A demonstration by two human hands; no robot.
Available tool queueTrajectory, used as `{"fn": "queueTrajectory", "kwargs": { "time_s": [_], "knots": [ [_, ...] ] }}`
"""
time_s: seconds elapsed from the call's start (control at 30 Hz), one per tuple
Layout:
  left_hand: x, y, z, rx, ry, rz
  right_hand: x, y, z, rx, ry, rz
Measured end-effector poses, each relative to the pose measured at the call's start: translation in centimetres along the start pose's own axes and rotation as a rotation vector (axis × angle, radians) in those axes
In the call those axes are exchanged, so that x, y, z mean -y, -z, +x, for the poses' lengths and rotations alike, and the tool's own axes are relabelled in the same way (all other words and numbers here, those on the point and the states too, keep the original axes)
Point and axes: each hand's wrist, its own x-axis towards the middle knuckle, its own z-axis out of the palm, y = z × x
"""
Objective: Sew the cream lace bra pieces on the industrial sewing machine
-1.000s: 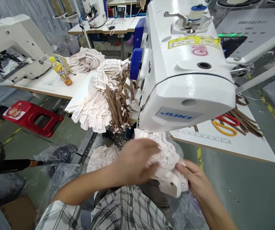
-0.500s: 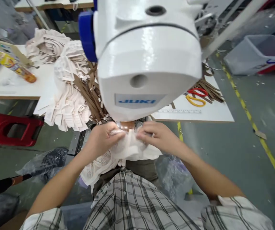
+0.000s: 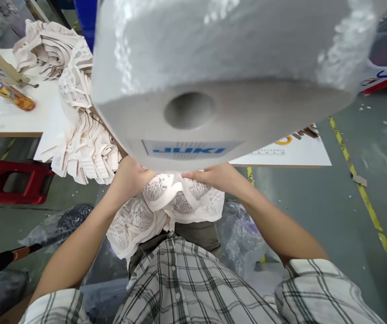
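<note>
A cream lace bra [image 3: 183, 201] lies across my lap, just under the front of a white JUKI sewing machine head [image 3: 129, 112]. My left hand [image 3: 130, 179] grips its upper edge on the left, the fingertips partly covered by the machine. On the other side my right hand [image 3: 218, 179] holds the upper edge, thumb stretched along the fabric and fingers mostly hidden. More cream lace [image 3: 129, 225] hangs at the lower left, over my leg. The needle area is out of sight behind the machine head.
Piles of cream bra pieces [image 3: 87, 148] lie on the white table at left, near a yellow-labelled bottle [image 3: 7, 92]. A red stool [image 3: 14, 180] stands below. Yellow scissor handles [image 3: 284, 140] and a ruler [image 3: 267, 152] show at right. Clear plastic bags [image 3: 243, 238] are by my legs.
My view has come closer to the machine head, which now covers more of the scene. The bra's lace cups now face up, and the hands have spread slightly apart.
</note>
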Motion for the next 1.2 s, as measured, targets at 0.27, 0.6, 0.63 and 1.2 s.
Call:
{"fn": "queueTrajectory", "kwargs": {
  "time_s": [0.27, 0.6, 0.63, 1.2],
  "knots": [
    [-0.5, 0.1, 0.3, 0.035, -0.051, -0.095, -0.6, 0.2, 0.1, 0.011, -0.022, 0.074],
    [-0.3, 0.6, 0.2, -0.003, -0.001, -0.060, -7.7, -5.0, -1.2, -0.127, -0.135, 0.582],
    [-0.3, 0.6, 0.2, -0.006, 0.009, -0.054, -8.5, -6.0, -1.6, -0.106, -0.162, 0.718],
    [-0.1, -0.3, -0.7, -0.042, 0.048, 0.041, -10.0, -4.9, -5.3, -0.196, -0.449, 1.181]
  ]
}}
